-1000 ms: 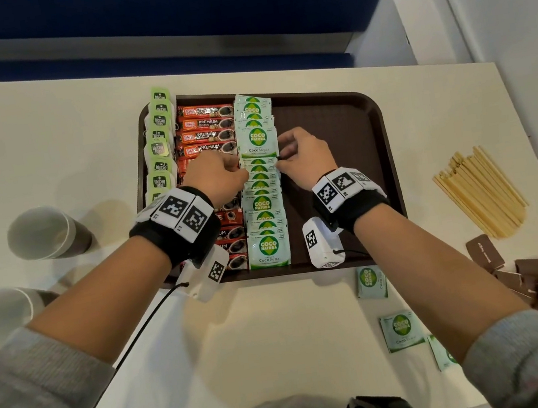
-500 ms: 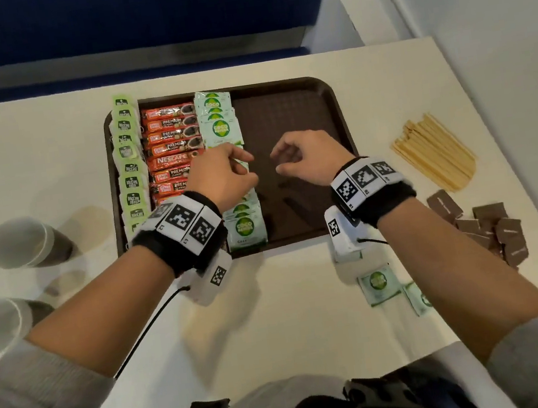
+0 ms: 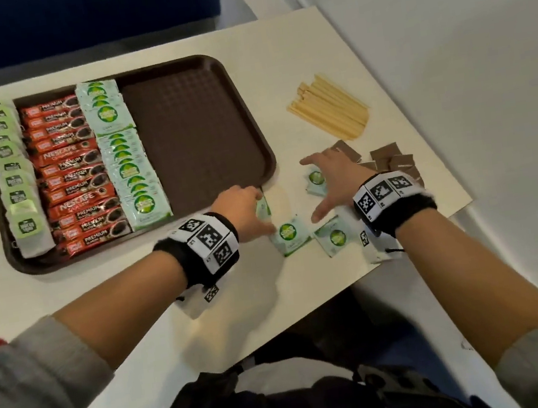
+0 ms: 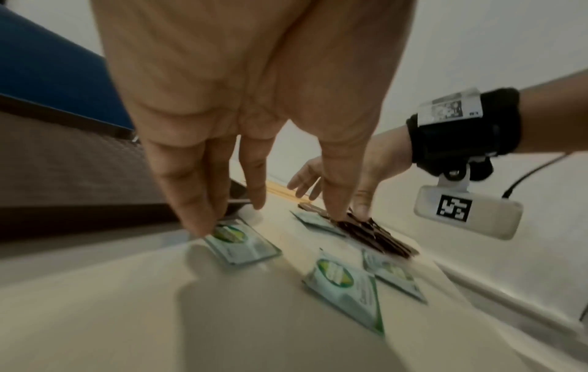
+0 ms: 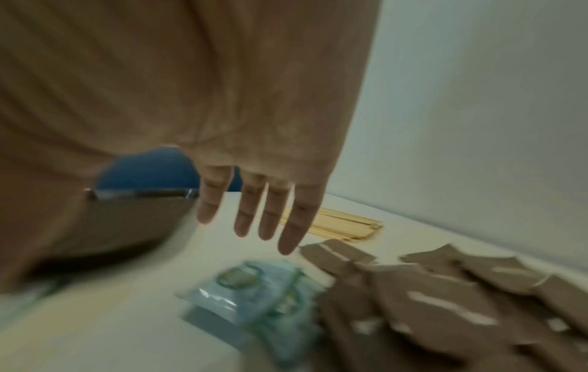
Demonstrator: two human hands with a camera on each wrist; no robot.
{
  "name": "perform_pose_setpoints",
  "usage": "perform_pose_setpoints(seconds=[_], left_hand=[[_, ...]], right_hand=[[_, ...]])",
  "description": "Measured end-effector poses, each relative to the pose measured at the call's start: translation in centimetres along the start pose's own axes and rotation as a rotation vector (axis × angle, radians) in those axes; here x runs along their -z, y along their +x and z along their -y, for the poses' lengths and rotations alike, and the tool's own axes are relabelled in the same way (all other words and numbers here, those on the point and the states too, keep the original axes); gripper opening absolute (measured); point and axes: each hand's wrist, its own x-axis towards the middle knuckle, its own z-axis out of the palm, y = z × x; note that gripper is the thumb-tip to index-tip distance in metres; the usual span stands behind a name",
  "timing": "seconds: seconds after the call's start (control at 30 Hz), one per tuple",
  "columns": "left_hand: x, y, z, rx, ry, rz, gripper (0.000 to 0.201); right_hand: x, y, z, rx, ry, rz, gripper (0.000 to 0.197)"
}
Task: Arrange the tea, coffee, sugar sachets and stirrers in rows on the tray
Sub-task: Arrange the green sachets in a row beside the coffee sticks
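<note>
the left hand (image 3: 239, 209) is at the centre of the head view, just below the near right corner of the tray (image 3: 199, 137). its fingers are stretched downward, and in the left wrist view the fingertips (image 4: 194, 221) touch one loose green sugar sachet (image 4: 243, 243) that lies flat on the bench (image 3: 275, 64); they are not curled around it. the right hand (image 3: 333, 177) is to the right of it, with the fingers spread and straight, and it holds nothing. it is above another green sachet (image 3: 315, 181), and i cannot tell if it touches this one.

two more green sachets (image 3: 292, 235) lie on the bench between the two wrists, near the lower edge of the bench. at the right of the right hand there is a heap of brown sachets (image 3: 389, 157), and above them, in the upper right of the frame, the wooden stirrers (image 3: 330, 107) lie in a bundle on the bench.

on the tray, in the upper left, there are three rows side by side: tea bags (image 3: 14, 174) at the left edge, red coffee sticks (image 3: 75, 177) in the middle, green sugar sachets (image 3: 124, 155) next to them. the right half of the tray shows its bare brown bottom.
</note>
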Motion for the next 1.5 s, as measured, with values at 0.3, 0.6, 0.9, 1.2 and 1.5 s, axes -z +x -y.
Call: perform_pose_setpoints(seconds=[0.3, 0.6, 0.9, 1.2, 1.5], left_hand=[[-5.2, 0.7, -3.1, 0.089, 0.159, -0.113, 0.101], [-5.9, 1.9, -4.2, 0.060, 0.044, -0.181, 0.061], [-5.3, 2.5, -4.4, 0.122, -0.097, -0.090, 0.058], [-4.1, 2.9, -4.1, 0.098, -0.348, -0.132, 0.049], [-2.8, 3.1, -4.4, -0.008, -0.668, -0.184, 0.043]], right_hand=[[-3.5, -0.5, -4.3, 0.117, -0.335, 0.077, 0.149], [-3.2, -0.1, -4.1, 0.172, -0.172, -0.040, 0.109], [-3.0, 0.5, -3.5, 0.202, -0.036, 0.004, 0.092], [-2.7, 1.0, -3.0, 0.181, -0.130, 0.064, 0.070], [-2.6, 1.1, -3.0, 0.211, -0.055, 0.069, 0.064]])
